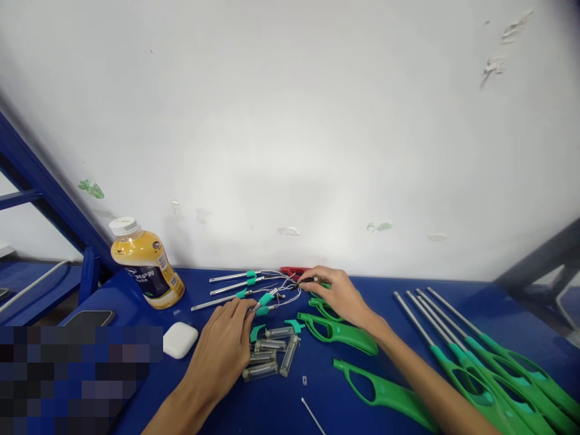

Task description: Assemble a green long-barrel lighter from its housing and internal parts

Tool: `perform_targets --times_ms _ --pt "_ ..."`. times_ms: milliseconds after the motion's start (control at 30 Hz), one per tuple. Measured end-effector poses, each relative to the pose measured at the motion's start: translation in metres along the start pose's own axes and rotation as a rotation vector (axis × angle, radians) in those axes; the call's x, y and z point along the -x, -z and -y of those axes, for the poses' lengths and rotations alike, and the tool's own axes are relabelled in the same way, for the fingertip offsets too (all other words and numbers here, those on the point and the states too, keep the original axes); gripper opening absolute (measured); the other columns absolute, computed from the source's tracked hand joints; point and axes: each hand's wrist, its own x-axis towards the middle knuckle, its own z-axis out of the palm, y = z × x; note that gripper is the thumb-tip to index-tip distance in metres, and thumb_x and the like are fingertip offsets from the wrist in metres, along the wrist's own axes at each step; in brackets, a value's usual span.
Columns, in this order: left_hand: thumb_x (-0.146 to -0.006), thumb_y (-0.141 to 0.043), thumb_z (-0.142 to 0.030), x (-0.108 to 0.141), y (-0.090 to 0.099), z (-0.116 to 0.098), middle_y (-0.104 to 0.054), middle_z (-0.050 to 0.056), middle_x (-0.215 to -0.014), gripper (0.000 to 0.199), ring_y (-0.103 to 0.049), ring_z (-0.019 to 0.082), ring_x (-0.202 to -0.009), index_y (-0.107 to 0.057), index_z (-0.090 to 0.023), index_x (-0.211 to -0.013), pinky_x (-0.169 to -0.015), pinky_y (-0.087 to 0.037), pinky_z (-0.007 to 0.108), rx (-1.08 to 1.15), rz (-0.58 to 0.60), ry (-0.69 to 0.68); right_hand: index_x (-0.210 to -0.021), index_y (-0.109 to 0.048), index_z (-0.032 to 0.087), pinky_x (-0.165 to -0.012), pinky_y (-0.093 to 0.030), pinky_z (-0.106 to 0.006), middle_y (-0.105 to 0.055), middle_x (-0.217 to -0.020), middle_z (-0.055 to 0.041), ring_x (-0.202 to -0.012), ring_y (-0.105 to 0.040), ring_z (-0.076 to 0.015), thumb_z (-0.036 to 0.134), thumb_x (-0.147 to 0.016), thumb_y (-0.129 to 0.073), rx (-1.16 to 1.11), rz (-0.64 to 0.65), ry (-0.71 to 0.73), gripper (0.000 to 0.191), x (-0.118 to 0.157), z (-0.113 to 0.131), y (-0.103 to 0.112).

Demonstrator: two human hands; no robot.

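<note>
My left hand [222, 341] is closed at the fingertips around a metal lighter tube with a teal collar [266, 298], partly hidden by the fingers. My right hand [338, 296] pinches a small black part [307, 280] that has thin white wires [292, 295] running from it. Left of the wires lie several more metal tubes [231, 277] with teal collars. Just below the hands are several clear lighter fuel tanks [261, 370], and teal triggers [296, 326] lie among them. Green lighter handle shells [339, 333] rest under and beside my right forearm.
Several long green lighters [487, 377] with metal tubes lie at right. A yellow drink bottle [147, 266], a phone [90, 318] and a white earphone case [180, 340] stand or lie at left. A red piece [292, 271] sits against the wall. A thin metal rod [312, 415] lies in front.
</note>
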Motion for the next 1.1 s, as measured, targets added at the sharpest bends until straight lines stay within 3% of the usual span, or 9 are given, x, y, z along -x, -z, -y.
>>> perform_targets --times_ms 467,900,1100 --pt "-0.107 -0.070 -0.037 0.000 0.002 -0.003 -0.073 0.007 -0.119 0.025 -0.074 0.021 -0.100 -0.070 -0.018 -0.123 -0.088 -0.065 0.041 0.060 0.026 0.002 -0.135 -0.067 0.020 -0.095 -0.063 -0.047 -0.070 -0.135 -0.0100 -0.112 -0.072 -0.0243 0.043 -0.105 -0.070 -0.246 0.025 -0.043 0.037 0.000 0.003 -0.004" --pt "-0.107 -0.070 -0.036 -0.001 0.002 -0.004 -0.073 0.007 -0.121 0.026 -0.073 0.022 -0.102 -0.069 -0.018 -0.125 -0.089 -0.065 0.042 0.124 0.008 0.003 -0.135 -0.067 0.020 -0.095 -0.063 -0.047 -0.070 -0.135 -0.0100 -0.112 -0.072 -0.0243 0.044 -0.105 -0.070 -0.320 -0.016 -0.041 0.038 0.000 0.000 -0.014" --pt "-0.109 -0.067 -0.034 0.000 0.004 -0.007 -0.070 0.009 -0.128 0.040 -0.073 0.023 -0.104 -0.059 -0.021 -0.146 -0.088 -0.066 0.043 0.126 0.021 0.001 -0.134 -0.067 0.021 -0.095 -0.062 -0.047 -0.070 -0.135 -0.0099 -0.112 -0.072 -0.0239 0.043 -0.106 -0.070 -0.281 0.016 -0.019 0.036 0.002 0.005 -0.011"
